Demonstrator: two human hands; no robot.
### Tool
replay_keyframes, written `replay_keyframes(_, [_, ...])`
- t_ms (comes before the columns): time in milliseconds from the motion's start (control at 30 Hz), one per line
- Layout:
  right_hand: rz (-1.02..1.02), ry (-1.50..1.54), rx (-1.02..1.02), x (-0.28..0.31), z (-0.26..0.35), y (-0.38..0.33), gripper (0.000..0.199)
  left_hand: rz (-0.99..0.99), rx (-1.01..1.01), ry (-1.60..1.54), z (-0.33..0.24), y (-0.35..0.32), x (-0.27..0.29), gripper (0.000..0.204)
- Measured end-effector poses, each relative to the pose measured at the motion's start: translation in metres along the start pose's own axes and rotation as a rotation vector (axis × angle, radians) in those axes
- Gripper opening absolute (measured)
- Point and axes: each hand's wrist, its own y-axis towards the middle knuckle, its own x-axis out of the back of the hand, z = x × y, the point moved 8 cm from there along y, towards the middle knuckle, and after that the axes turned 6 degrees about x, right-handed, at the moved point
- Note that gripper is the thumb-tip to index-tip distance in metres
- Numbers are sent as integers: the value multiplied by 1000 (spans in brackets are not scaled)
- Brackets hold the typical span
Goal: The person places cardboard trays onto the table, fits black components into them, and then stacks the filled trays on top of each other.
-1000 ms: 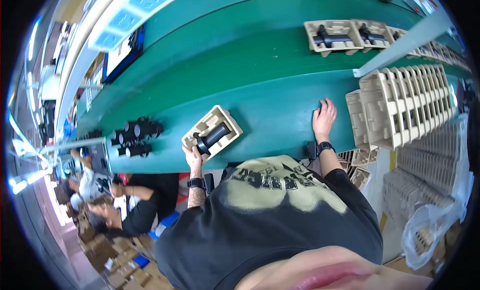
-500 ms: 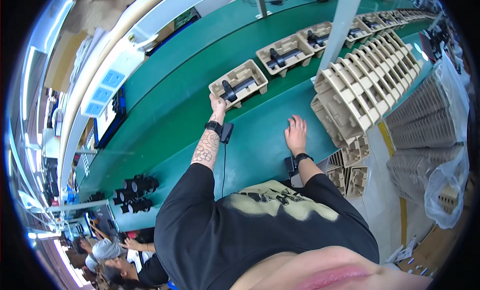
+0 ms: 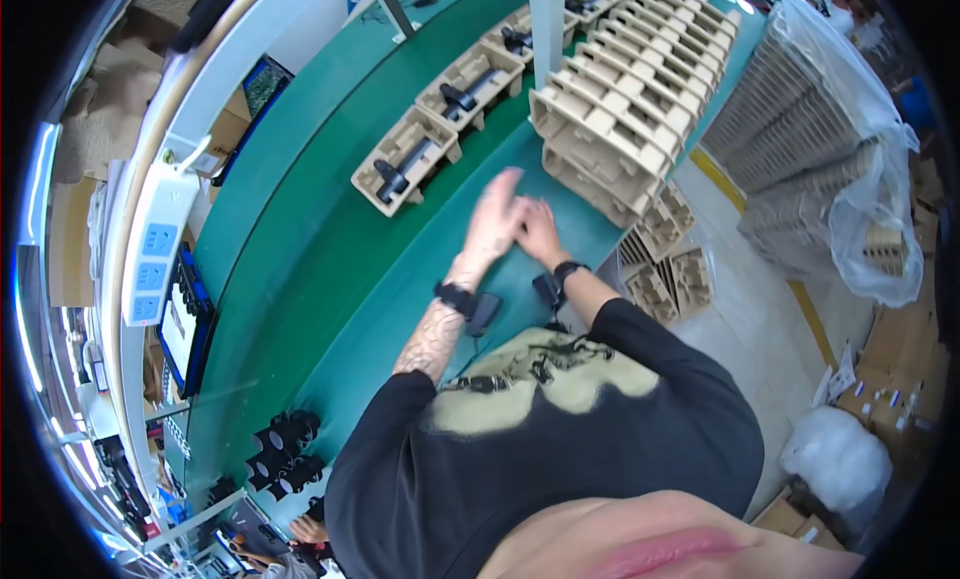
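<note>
My left hand [image 3: 492,219] is over the green ledge, off the trays, with its fingers stretched out and somewhat blurred. Close against it is my right hand [image 3: 541,234], its fingertips partly covered by the left. I see nothing held in the left; what the right fingers do is hidden. Beyond them, on the green belt, a beige moulded pulp tray [image 3: 430,171] holds a black tube-shaped part [image 3: 395,179]. Right behind it stands another pulp tray [image 3: 490,97] with a similar black part.
A long stack of nested pulp trays [image 3: 640,89] stands on the ledge to the right, beside a metal post [image 3: 546,29]. Several black cylindrical parts [image 3: 285,449] sit at the lower left. Plastic-wrapped tray stacks [image 3: 800,129] and loose trays [image 3: 690,279] are on the floor.
My left hand has let go of the nearest tray and come back toward my right hand. The two hands have drawn together over the ledge. The view has shifted.
</note>
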Motion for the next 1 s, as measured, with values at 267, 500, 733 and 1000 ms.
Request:
replay_keyframes(267, [-657,-27,171,264,123,-18,64,34,313,579,147,-169,-1,57])
replay_keyframes(500, [-522,-28,33,287,59,32,104,32,363,614,162,-225,23,54])
replay_keyframes(733, [-841,-35,-53,229,-10,9,96,-135,455,504,172,-246,20,51])
replay_keyframes(1000, [-1203,207,-44,257,-29,14,54,-106,427,500,165,-249,22,50])
